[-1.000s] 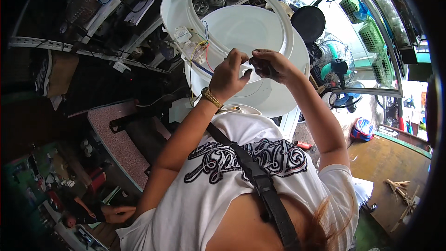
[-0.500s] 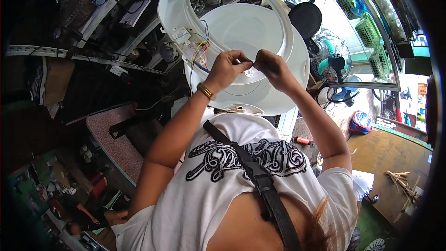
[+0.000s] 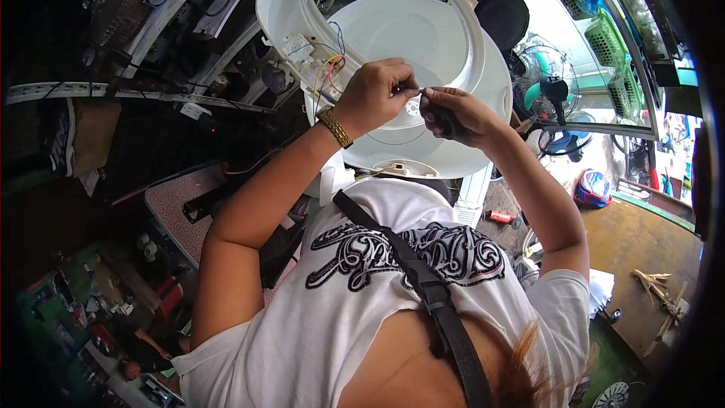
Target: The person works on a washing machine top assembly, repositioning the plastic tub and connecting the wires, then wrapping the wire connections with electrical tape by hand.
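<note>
My left hand [image 3: 380, 94], with a gold bracelet on its wrist, and my right hand [image 3: 459, 115] meet fingertip to fingertip above a white round tub [image 3: 355, 26]. Both are closed in a pinch on something small and pale, too small to name. A dark patch shows under the curled fingers of my right hand; I cannot tell what it is. Leaning over the tub's far side is a white ring-shaped cover [image 3: 276, 7]. Yellow, red and blue wires [image 3: 337, 60] come out of the cover's left side, close to my left hand.
Metal shelving [image 3: 140, 93] with clutter stands at the left. To the right are a round black pan-like disc [image 3: 503, 26], an electric fan [image 3: 550, 94] and green baskets [image 3: 604, 41]. A brown table [image 3: 642, 242] bears a bundle of sticks. Another person's arm [image 3: 151, 344] shows at lower left.
Both hands have turned and drawn slightly apart, still meeting at the fingertips. The right hand's fingers now point left, with its palm side more visible. The view has shifted a little.
</note>
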Motion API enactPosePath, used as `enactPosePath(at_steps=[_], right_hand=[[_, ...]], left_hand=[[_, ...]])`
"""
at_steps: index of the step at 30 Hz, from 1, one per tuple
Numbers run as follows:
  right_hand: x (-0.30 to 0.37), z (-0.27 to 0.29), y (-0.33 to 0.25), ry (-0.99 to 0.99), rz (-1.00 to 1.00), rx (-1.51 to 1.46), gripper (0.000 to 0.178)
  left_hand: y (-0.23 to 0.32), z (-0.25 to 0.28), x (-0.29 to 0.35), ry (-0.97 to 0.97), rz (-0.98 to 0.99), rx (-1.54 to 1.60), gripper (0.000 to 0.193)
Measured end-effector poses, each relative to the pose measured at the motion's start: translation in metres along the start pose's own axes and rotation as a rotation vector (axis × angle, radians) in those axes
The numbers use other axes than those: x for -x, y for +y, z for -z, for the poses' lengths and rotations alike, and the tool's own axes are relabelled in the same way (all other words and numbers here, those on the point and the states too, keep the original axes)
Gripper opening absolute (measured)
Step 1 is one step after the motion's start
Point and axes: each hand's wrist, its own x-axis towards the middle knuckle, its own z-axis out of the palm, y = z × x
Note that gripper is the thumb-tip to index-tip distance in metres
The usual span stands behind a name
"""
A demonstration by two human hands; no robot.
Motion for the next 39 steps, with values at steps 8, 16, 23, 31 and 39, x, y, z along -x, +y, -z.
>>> enactPosePath(at_steps=[8, 16, 23, 31, 39], right_hand=[[-0.003, -0.004, -0.005, 0.054, -0.041, -0.184, 0.020], [0.011, -0.017, -0.038, 0.371, 0.602, 0.972, 0.015], [0.030, -0.019, -0.076, 0.469, 1.017, 1.572, 0.007], [0.022, 0.004, -0.063, 0.548, 1.096, 1.722, 0.011], [0.033, 0.048, -0.021, 0.703, 0.784, 1.315, 0.009]], left_hand=[[0.011, 0.008, -0.004, 0.091, -0.380, -0.249, 0.008], [0.008, 0.019, -0.022, -0.148, 0.409, 0.396, 0.010], [0.024, 0.047, -0.071, -0.464, 0.604, 0.619, 0.021], [0.005, 0.013, -0.071, -0.457, 0.567, 0.565, 0.021], [-0.034, 0.058, 0.003, 0.259, 0.139, 0.142, 0.019]])
